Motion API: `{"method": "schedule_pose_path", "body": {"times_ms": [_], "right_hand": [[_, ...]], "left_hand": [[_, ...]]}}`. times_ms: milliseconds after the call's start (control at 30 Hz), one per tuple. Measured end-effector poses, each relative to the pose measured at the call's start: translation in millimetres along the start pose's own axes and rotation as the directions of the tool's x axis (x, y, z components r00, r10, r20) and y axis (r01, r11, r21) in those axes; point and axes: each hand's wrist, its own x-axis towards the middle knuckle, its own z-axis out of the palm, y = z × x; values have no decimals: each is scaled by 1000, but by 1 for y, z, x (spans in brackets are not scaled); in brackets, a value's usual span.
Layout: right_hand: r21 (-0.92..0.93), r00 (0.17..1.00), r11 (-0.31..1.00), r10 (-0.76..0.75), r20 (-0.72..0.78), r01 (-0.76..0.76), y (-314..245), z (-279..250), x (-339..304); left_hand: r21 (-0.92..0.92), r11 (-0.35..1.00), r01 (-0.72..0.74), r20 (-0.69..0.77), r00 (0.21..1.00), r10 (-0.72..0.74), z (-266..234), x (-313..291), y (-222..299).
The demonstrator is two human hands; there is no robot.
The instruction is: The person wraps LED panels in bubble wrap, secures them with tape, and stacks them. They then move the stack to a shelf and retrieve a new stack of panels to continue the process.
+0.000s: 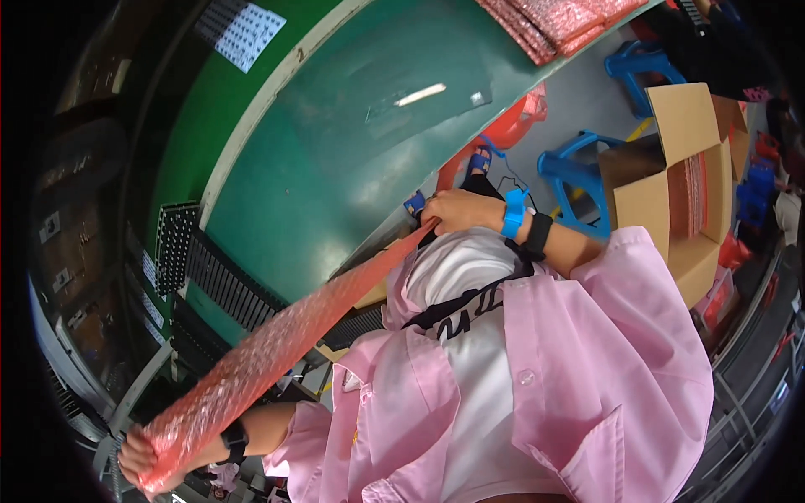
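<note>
A long strip of red bubble wrap (285,344) is stretched diagonally across the front of my body, pulled fairly straight. My left hand (149,463), out at the lower left, is closed round its wider end. The narrower, bunched end is gripped in my right hand (457,211), near the table's front edge. A black band circles my left wrist; a blue band (514,213) and a black one are on my right wrist. Beyond the strip lies the green tabletop (268,201).
A pale stick-like tool (421,95) lies on a dark mat. Red bubble-wrap pieces (558,25) are stacked at the table's far right. An open cardboard box (633,210) holding red sheets stands to my right, beside blue stools (579,180). Black slotted racks (231,285) sit at the left.
</note>
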Motion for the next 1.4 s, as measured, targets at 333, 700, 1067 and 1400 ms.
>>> {"method": "schedule_pose_path", "body": {"times_ms": [333,700,1067,1400], "right_hand": [[-77,999,997,35,28,-33,19,62,-1],[365,819,842,-505,272,397,-152,88,-56],[20,781,789,-605,-155,614,-158,91,-108],[-334,992,935,-124,10,120,-55,112,-55]], "left_hand": [[723,655,220,-220,972,-84,-70,-77,85],[950,182,252,54,442,-896,74,-199,68],[690,719,87,-75,996,-49,90,-295,111],[906,413,-87,-117,888,445,-190,-304,430]]}}
